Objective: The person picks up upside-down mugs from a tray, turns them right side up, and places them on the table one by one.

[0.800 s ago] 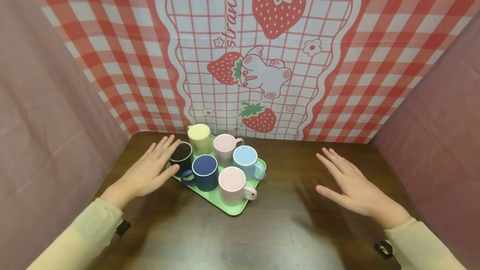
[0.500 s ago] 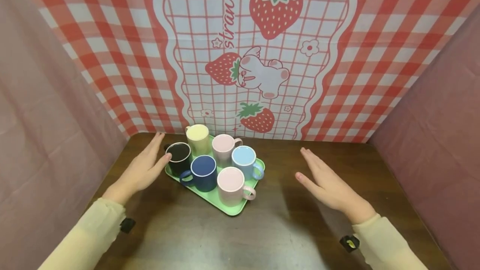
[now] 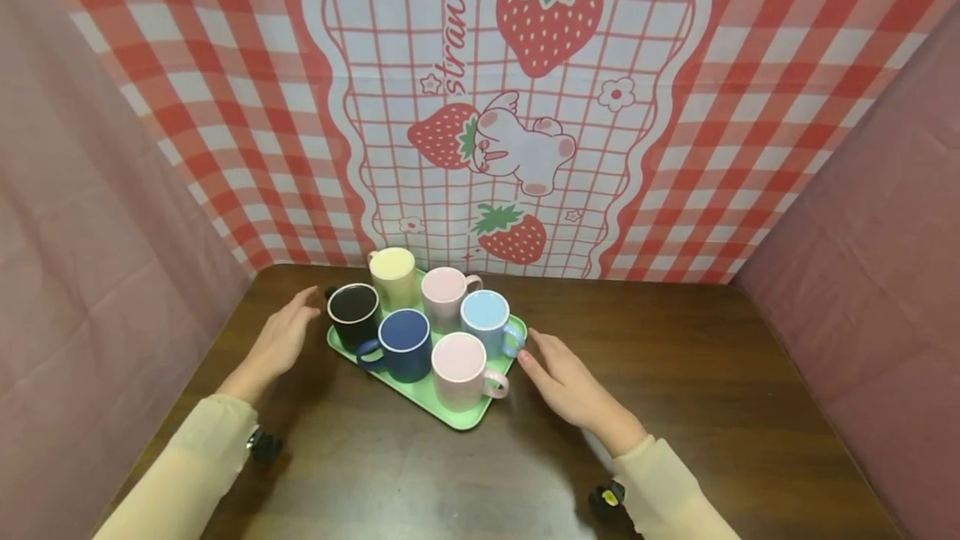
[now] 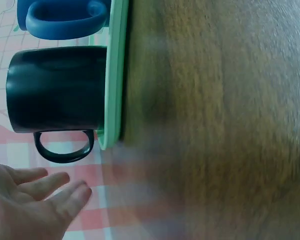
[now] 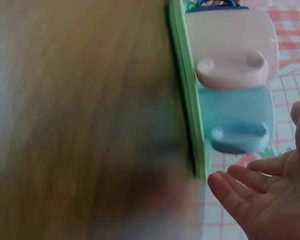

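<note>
A green tray (image 3: 442, 415) lies on the table, turned with one corner toward me. It bears a black mug (image 3: 354, 317), a dark blue mug (image 3: 407, 347), a cream mug (image 3: 394, 280), a light blue mug (image 3: 486, 325) and two pink mugs, one at the front (image 3: 459, 373) and one behind. My left hand (image 3: 281, 340) is beside the tray's left end, fingers relaxed, a small gap from the black mug's handle (image 4: 65, 156). At the right end, my right hand (image 3: 570, 386) has its fingertips close to the tray's rim and the light blue mug's handle (image 5: 240, 140). Neither hand holds anything.
The brown wooden table (image 3: 675, 390) extends on both sides of the tray. Behind it hangs a red-and-white checked cloth (image 3: 720, 148) with strawberries. Pink curtains (image 3: 870, 273) close off the left and right sides. Both wrists carry small black devices.
My right hand has moved left from the open table to the tray's right end. My left hand has drawn off from over the black mug to its left side and lowered.
</note>
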`<state>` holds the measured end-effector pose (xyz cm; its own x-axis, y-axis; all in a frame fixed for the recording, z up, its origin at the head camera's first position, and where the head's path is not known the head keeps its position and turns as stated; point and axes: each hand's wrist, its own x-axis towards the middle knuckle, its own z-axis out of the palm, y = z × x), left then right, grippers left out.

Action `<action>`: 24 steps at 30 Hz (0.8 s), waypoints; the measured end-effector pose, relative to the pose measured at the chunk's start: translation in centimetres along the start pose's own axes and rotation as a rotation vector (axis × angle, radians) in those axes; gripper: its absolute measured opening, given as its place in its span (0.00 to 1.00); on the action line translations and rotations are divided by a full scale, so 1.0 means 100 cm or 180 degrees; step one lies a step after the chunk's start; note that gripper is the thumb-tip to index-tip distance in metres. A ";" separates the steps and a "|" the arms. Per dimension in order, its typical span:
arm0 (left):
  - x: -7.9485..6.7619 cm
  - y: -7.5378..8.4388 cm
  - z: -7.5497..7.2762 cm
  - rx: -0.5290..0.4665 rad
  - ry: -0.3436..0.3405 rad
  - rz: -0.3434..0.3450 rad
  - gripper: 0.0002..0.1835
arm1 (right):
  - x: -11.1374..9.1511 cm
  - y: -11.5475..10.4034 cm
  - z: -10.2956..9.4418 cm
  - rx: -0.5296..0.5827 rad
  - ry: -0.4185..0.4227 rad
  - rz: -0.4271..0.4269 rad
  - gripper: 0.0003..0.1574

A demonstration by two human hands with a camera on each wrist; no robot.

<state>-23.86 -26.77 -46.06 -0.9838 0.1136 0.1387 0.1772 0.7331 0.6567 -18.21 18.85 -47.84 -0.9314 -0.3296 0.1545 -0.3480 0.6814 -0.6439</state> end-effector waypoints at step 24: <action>0.015 -0.008 0.026 -0.0147 -0.0110 -0.0413 0.22 | 0.015 -0.020 0.041 0.0667 0.0276 0.1136 0.24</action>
<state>-25.50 -25.46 -48.29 -0.9987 0.0434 0.0254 0.0487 0.7115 0.7010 -18.44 14.36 -49.42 -0.9982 -0.0349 -0.0490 0.0189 0.5923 -0.8055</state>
